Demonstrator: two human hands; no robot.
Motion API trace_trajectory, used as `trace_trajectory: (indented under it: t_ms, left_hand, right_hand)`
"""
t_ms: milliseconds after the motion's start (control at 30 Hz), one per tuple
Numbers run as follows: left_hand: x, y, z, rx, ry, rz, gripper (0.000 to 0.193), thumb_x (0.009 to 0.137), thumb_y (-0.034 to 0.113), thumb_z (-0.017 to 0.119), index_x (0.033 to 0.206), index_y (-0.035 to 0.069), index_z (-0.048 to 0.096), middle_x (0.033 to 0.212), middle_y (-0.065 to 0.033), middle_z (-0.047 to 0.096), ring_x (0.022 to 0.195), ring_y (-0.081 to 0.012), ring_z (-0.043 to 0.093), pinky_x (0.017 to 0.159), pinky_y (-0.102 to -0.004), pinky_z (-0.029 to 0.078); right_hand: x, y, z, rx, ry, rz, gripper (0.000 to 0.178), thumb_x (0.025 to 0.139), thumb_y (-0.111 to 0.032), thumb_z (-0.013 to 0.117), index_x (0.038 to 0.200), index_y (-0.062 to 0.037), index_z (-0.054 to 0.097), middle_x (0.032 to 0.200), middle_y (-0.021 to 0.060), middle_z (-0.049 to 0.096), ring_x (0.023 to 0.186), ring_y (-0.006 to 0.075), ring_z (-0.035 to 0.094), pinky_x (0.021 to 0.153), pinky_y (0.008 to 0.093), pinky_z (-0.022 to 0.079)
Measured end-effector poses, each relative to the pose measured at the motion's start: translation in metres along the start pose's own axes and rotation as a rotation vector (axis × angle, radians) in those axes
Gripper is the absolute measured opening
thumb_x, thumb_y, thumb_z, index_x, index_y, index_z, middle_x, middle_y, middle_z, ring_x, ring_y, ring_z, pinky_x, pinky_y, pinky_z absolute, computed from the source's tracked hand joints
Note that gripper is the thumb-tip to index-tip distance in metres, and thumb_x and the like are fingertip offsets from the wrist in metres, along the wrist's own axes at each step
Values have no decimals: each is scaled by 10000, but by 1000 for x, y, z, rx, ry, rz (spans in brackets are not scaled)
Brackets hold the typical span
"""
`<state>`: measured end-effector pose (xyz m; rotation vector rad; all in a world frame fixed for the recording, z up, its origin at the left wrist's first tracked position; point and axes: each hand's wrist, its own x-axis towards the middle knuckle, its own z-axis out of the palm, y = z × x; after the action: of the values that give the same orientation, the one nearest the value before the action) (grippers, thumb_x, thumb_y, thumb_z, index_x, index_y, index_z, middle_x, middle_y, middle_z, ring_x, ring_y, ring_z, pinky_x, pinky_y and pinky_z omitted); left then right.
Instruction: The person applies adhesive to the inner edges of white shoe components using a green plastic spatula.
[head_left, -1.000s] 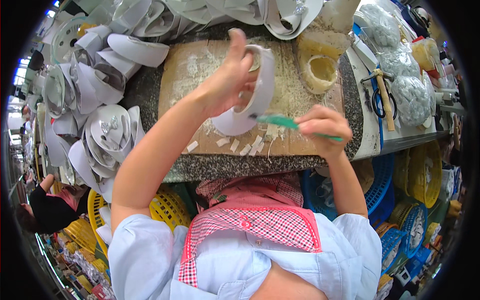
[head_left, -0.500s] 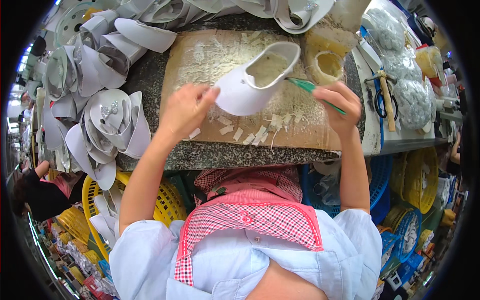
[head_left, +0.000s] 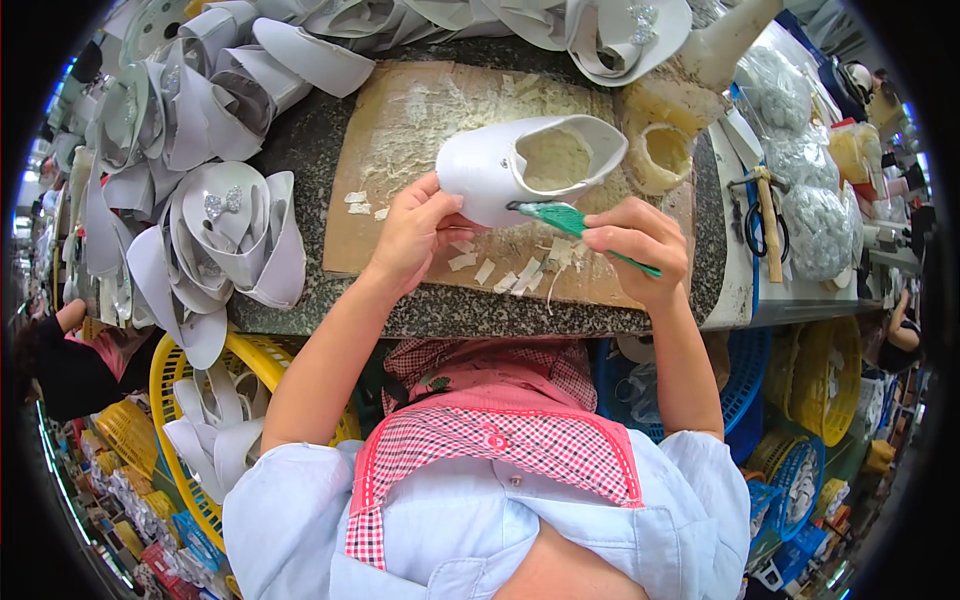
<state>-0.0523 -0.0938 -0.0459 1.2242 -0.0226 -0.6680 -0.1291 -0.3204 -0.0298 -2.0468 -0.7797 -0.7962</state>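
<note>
My left hand (head_left: 415,232) grips the toe end of a white shoe upper (head_left: 482,172), thumb and fingers closed on its edge. The opening of the upper faces up and shows a cream-coloured inside. In my right hand (head_left: 645,250) is a green-handled brush (head_left: 562,217), its tip at the near side edge of the upper. Below both lies a cardboard sheet (head_left: 390,125) crusted with dried pale residue. Small white strips (head_left: 520,275) are scattered on its near part. A glue-coated pot (head_left: 665,155) with a round opening stands just right of the upper.
White uppers, some with glittery bows, are heaped at the left (head_left: 225,205) and along the back (head_left: 640,35). A hammer (head_left: 770,225), black-handled scissors (head_left: 752,228) and clear plastic bags (head_left: 815,225) lie at the right. A yellow basket (head_left: 165,400) with white pieces stands below the table edge.
The upper has turned to lie more level. My left hand has moved right and taken hold of its toe end. The brush has moved left and down, onto the upper's near edge.
</note>
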Motion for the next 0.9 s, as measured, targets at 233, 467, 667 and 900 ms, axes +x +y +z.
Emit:
trace_trajectory:
  t_ms: [233,467,667,900]
  left_hand:
    - [9,-6,-12,-49,30,104,216,704,58,482,902,0,547,796,-88,599,667,-176,601,616,-308,521]
    - [11,-12,-2,-137,-34,56,210,722,83,437,909,36,523,729,-65,591,585,-153,603,501,-231,470]
    - [14,-14,7,-196,-252,-73,281,705,115,489,986,106,497,810,32,490,698,-65,444,600,-216,359]
    - [-6,8,20,-643,-421,-48,359,732,112,502,1088,141,478,915,19,509,791,-85,508,666,-268,407]
  right_hand:
    - [-22,10,-23,-203,225,73,102,672,32,622,769,10,601,740,148,600,629,259,552,580,319,462]
    - [-27,17,-22,-146,143,56,163,704,87,542,851,20,563,790,186,572,671,256,539,577,309,431]
    - [-43,15,-47,-46,265,171,149,777,4,560,925,13,549,811,115,537,706,186,485,553,241,394]
    - [-53,9,-58,144,448,241,180,811,-70,549,977,-5,526,842,113,539,759,192,496,561,243,420]
